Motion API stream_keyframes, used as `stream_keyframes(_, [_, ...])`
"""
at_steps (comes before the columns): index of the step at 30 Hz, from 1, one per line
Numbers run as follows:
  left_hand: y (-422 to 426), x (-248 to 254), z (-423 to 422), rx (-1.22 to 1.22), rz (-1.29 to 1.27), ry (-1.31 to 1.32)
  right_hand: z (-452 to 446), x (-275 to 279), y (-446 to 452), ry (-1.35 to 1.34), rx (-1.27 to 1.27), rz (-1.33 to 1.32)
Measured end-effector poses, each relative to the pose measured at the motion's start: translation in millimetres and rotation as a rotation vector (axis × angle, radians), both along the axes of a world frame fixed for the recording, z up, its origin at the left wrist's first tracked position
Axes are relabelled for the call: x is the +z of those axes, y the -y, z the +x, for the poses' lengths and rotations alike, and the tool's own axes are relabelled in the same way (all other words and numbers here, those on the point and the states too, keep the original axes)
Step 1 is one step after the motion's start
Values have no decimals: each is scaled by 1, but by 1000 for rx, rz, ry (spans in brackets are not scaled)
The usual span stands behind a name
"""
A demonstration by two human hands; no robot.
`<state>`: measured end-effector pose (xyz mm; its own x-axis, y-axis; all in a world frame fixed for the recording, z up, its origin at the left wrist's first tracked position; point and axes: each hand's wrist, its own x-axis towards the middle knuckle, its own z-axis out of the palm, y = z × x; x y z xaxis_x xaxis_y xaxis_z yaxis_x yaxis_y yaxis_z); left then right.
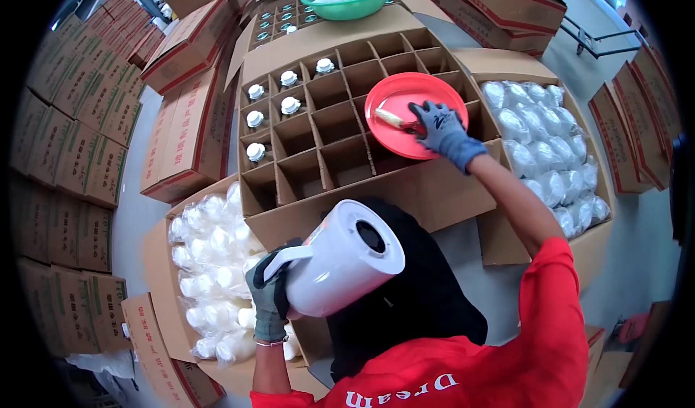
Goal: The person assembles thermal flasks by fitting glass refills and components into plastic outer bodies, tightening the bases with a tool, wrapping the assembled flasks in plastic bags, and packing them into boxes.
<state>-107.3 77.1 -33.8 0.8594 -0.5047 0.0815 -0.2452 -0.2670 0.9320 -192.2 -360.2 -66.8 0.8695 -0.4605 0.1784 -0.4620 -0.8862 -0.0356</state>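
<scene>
My left hand, in a grey-green glove, is closed around the handle of a white jug. The jug is tilted over my lap, and one end with a dark round recess faces up and to the right. My right hand, in a grey and blue glove, is over a shallow red plastic dish. Its fingers are closed on a brush with pale bristles and a red handle, partly hidden by the glove. Under the dish is a divided carton, where several white-capped bottles stand in the left compartments.
An open box of plastic-wrapped white items is at my left, and another box of wrapped clear items at my right. Behind the carton, a green basin rests on another divided carton. Stacked cartons line the left side.
</scene>
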Motion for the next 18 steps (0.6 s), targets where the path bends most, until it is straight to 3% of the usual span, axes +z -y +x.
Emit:
stream_keyframes(1, [0, 2, -1, 11, -4, -39, 10, -10, 17, -224, -69, 80])
stream_keyframes(3, [-15, -26, 11, 2, -13, -48, 26, -40, 48, -261, 79, -24])
stream_keyframes(4, [-25, -35, 15, 1, -15, -51, 21, -38, 46, -124, 93, -37])
stream_keyframes(5, [-20, -26, 17, -94, 165, 226, 20, -23, 34, 48, 27, 227])
stream_keyframes(6, [-23, -35, 22, -122, 200, 322, 16, 2, 21, 220, -44, 488])
stream_keyframes(8, [-14, -28, 28, -215, 205, 325, 1, 55, -21, 381, 51, 956])
stream_keyframes(9, [-17, -40, 35, -251, 212, 322, -7, 56, -41, 438, 212, 1175])
stream_keyframes(11, [-13, -50, 42, -275, 171, 276, -29, 76, -80, 459, 628, 1106])
stream_keyframes(12, [-8, -51, 42, -287, 144, 254, -38, 92, -98, 407, 858, 804])
stream_keyframes(13, [-2, -44, 37, -165, -24, -312, -37, 92, -110, 365, 1010, 635])
stream_keyframes(14, [3, -43, 35, -198, -25, -320, -37, 90, -120, 318, 1154, 460])
stream_keyframes(18, [8, -54, 35, -375, 5, -246, -44, 79, -146, 372, 1378, 343])
